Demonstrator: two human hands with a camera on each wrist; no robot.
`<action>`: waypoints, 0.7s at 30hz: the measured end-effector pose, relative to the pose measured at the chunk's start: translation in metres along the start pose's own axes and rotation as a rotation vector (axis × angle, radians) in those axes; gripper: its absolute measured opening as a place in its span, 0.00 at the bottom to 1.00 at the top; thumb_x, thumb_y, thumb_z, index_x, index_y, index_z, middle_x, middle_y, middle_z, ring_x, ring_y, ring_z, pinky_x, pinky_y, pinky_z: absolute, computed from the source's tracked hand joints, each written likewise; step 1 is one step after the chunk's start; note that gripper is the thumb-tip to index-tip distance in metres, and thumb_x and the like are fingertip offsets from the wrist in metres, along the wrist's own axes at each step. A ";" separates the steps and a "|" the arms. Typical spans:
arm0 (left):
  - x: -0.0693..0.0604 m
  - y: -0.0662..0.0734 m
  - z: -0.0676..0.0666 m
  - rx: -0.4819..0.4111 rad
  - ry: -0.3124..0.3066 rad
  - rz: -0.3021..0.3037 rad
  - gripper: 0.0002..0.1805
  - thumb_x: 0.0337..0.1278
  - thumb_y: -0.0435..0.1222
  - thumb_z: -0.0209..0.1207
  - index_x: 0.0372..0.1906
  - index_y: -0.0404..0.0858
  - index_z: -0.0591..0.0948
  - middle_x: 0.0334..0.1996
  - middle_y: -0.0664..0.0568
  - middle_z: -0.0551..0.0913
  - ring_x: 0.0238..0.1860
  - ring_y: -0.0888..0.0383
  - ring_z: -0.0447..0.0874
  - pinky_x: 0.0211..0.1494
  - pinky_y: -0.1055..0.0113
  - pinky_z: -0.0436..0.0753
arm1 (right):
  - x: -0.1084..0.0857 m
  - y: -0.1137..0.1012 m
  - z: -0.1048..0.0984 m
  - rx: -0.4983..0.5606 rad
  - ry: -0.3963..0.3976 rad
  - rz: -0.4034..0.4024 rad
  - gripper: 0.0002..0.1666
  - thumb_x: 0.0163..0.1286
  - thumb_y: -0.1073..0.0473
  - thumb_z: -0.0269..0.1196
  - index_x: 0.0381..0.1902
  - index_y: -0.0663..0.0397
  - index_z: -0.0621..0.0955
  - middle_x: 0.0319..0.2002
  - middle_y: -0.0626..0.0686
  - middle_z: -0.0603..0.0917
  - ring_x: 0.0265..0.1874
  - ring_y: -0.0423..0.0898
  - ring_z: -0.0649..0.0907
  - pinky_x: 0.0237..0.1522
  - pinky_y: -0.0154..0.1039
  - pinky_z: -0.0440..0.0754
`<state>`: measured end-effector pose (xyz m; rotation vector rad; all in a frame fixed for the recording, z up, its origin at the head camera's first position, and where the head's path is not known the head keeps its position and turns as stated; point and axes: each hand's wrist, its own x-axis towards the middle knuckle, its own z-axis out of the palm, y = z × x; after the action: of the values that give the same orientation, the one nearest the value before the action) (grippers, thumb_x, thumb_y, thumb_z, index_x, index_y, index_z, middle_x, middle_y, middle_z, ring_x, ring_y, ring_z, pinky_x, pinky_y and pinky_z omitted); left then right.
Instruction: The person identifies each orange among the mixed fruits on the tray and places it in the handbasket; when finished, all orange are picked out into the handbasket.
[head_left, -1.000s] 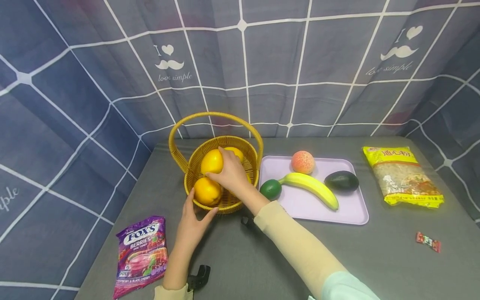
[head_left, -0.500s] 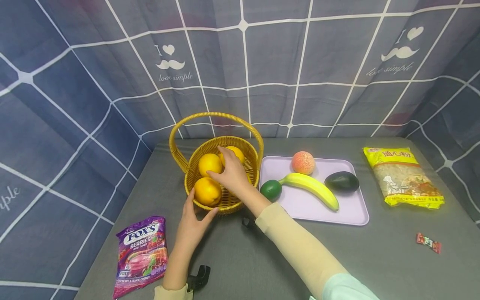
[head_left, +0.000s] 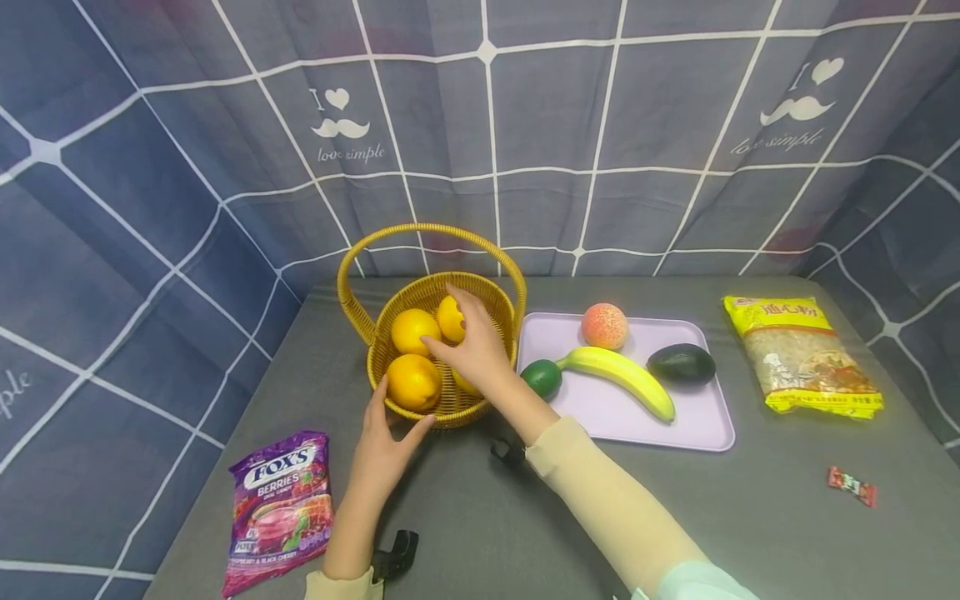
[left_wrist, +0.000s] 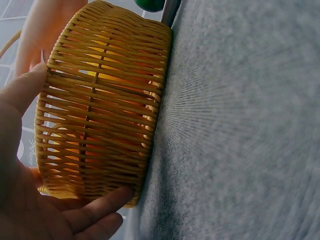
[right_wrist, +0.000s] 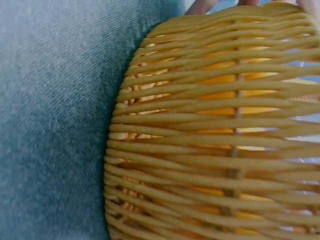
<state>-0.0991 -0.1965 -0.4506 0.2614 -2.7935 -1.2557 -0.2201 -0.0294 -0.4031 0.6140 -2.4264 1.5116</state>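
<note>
A yellow wicker basket [head_left: 495, 298] with a tall handle stands near the back wall, holding several yellow-orange fruits that look like lemons. One lemon [head_left: 414, 383] lies at the front left, another lemon [head_left: 415, 331] behind it, and a third [head_left: 450, 318] farther back. My left hand [head_left: 382, 446] holds the basket's near left side; in the left wrist view its thumb is at the rim and its fingers lie along the woven side [left_wrist: 100, 110]. Over the basket my right hand [head_left: 476, 346] has its fingers loosely spread, gripping nothing, and partly hides a lemon.
A lilac tray [head_left: 600, 412] right of the basket bears a peach [head_left: 604, 326], a banana [head_left: 622, 377], a dark avocado-like fruit [head_left: 681, 364] and a small green fruit [head_left: 542, 379]. A candy bag [head_left: 281, 512], a yellow food packet [head_left: 802, 354] and a wrapped candy [head_left: 852, 486] lie around.
My right hand has let go of a lemon, which now rests lower in the basket behind the front one. That hand has shifted slightly right; my left hand stays put.
</note>
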 end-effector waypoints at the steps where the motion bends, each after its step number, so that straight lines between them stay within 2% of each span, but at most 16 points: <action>1: 0.000 0.000 0.000 0.002 0.002 0.000 0.57 0.49 0.68 0.59 0.77 0.50 0.44 0.74 0.40 0.52 0.61 0.41 0.71 0.58 0.36 0.69 | -0.002 -0.001 -0.002 0.015 0.012 -0.006 0.50 0.58 0.47 0.71 0.73 0.47 0.61 0.69 0.53 0.64 0.62 0.50 0.71 0.58 0.43 0.74; 8: -0.002 0.001 0.000 0.005 0.012 0.005 0.56 0.50 0.65 0.60 0.77 0.49 0.45 0.73 0.39 0.53 0.61 0.40 0.71 0.59 0.35 0.67 | -0.015 -0.010 -0.020 0.082 0.087 -0.068 0.48 0.58 0.49 0.72 0.72 0.46 0.63 0.66 0.52 0.67 0.61 0.52 0.72 0.57 0.45 0.75; 15: -0.001 0.001 -0.002 -0.005 -0.010 -0.012 0.57 0.48 0.68 0.58 0.77 0.50 0.44 0.73 0.41 0.53 0.62 0.43 0.70 0.61 0.36 0.65 | -0.034 -0.018 -0.042 0.117 0.121 -0.091 0.47 0.58 0.52 0.72 0.72 0.44 0.64 0.69 0.46 0.65 0.63 0.45 0.71 0.60 0.37 0.72; 21: -0.001 0.003 -0.002 -0.006 -0.009 -0.010 0.57 0.49 0.67 0.59 0.77 0.50 0.44 0.73 0.40 0.53 0.61 0.43 0.71 0.61 0.36 0.66 | -0.051 -0.015 -0.062 0.129 0.193 -0.175 0.48 0.56 0.59 0.73 0.72 0.49 0.64 0.69 0.49 0.65 0.64 0.50 0.69 0.60 0.49 0.73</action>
<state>-0.0980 -0.1959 -0.4475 0.2706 -2.7989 -1.2711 -0.1701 0.0322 -0.3835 0.6536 -2.0881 1.5842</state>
